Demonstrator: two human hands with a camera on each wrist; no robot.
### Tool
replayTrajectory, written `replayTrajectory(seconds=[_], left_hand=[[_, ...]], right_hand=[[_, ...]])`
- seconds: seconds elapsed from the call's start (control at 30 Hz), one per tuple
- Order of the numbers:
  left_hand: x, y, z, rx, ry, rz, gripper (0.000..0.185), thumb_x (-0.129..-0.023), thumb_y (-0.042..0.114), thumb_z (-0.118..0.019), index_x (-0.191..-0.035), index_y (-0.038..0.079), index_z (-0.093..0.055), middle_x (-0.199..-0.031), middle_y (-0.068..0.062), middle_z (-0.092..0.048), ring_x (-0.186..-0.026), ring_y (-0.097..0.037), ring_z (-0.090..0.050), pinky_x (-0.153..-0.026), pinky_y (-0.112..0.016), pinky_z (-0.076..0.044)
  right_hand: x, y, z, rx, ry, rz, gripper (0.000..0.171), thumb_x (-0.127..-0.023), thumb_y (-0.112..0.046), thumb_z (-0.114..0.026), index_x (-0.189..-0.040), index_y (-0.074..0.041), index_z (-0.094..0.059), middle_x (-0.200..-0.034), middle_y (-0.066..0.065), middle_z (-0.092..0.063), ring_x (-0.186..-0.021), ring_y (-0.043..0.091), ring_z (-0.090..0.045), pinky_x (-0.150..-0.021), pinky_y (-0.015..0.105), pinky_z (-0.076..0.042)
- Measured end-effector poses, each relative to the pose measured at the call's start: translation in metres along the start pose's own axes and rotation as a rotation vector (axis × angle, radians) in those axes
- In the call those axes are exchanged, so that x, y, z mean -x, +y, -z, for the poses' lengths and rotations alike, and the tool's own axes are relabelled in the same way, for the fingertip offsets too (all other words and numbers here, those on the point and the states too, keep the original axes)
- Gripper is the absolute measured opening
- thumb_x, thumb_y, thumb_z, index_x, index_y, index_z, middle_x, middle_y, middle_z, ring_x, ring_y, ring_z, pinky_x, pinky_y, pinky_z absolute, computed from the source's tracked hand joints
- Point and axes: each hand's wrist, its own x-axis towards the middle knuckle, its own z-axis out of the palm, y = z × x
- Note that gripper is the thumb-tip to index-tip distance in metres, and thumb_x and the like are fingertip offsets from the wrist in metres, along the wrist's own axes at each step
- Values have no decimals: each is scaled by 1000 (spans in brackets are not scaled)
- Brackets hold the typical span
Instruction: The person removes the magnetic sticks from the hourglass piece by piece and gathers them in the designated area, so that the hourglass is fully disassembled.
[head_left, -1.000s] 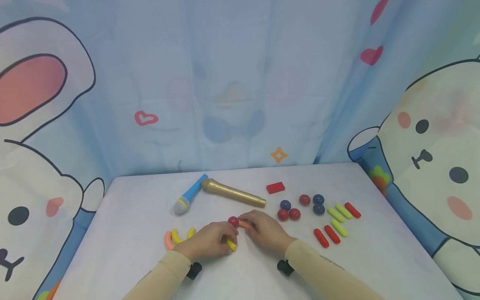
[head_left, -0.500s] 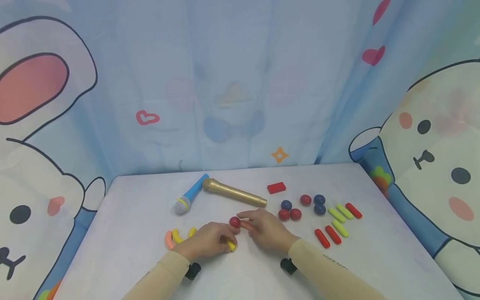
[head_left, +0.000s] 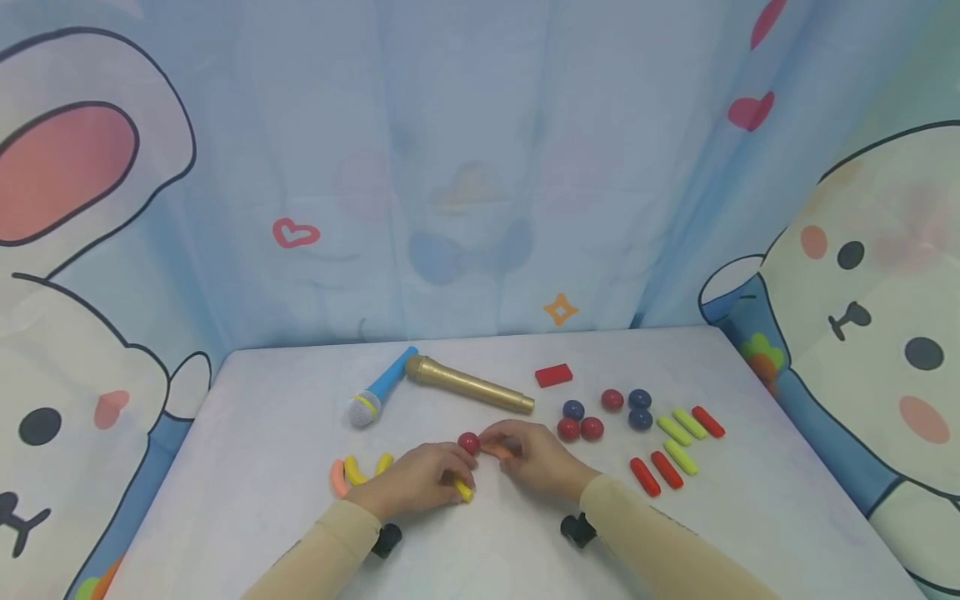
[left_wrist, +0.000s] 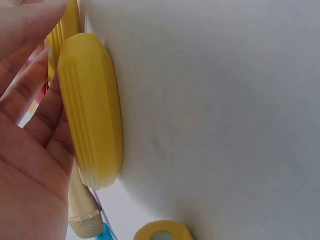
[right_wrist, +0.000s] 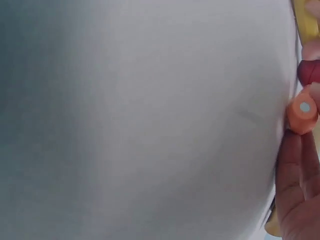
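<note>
Left hand (head_left: 416,482): fingers curled round a yellow stick (head_left: 464,491), its tip showing at the hand's 3 o'clock, low on the desk (head_left: 262,400).
Right hand (head_left: 534,460): fingertips pinch an orange stick (head_left: 494,451) at the hand's 9 o'clock.
Red ball (head_left: 468,442): between both hands, touching the orange stick's end.
Curved pieces (head_left: 352,473): 9 o'clock of the left hand.
Gold microphone (head_left: 468,385): 12 o'clock of the hands.
Blue microphone (head_left: 378,396): beside the gold one.
</note>
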Motion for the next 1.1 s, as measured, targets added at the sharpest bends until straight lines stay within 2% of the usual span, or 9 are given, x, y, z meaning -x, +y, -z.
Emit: replayTrajectory(seconds=[0.13, 0.47, 0.67, 0.8, 0.93, 1.1], left_hand=[[1, 2, 1, -9, -5, 6, 21, -84, 11, -80, -98, 26, -75, -127, 9, -63, -118, -7, -55, -100, -29, -46], [5, 5, 5, -10, -8, -12, 18, -85, 7, -78, -98, 19, -75, -130, 2, -63, -125, -14, -54, -103, -31, -44], [8, 4, 6, -30, -22, 37, 18, -85, 10, -79, -95, 24, -74, -140, 0, -57, -129, -17, -51, -108, -37, -40], [11, 2, 6, -47, -30, 57, 20, -84, 12, -80, -93, 28, -73, -148, -2, -49, -120, -13, -53, -103, -34, -44], [12, 1, 7, -27, -29, 59, 21, -84, 11, -80, -93, 29, -73, -148, -2, -49, -105, -7, -54, -96, -29, -46], [13, 1, 9, -21, -26, 54, 20, -84, 12, -80, -92, 29, -73, -147, -2, -49, -104, -6, -54, -96, -30, -46]], right_hand=[[0, 1, -1, -16, -10, -19, 39, -90, -5, -73, -120, -28, -68, -110, -19, -66, -115, 13, -59, -102, 44, -46], [-2, 0, -1, -13, -21, -25, 39, -91, -5, -72, -123, -26, -66, -108, -16, -66, -109, 11, -60, -102, 44, -46], [-2, 1, 0, 15, -23, 21, 39, -91, -1, -70, -124, -21, -67, -107, -15, -67, -106, 9, -60, -102, 41, -46], [-2, 3, 0, -1, -25, 20, 41, -90, 0, -70, -125, -21, -66, -107, -16, -67, -104, 9, -59, -103, 41, -46], [-3, 4, 0, -24, -37, 6, 41, -90, -2, -71, -126, -22, -66, -107, -16, -67, -104, 9, -59, -103, 43, -46], [-4, 5, -1, -33, -40, -3, 40, -91, -3, -71, -125, -23, -66, -106, -16, -67, -103, 8, -60, -102, 41, -47]])
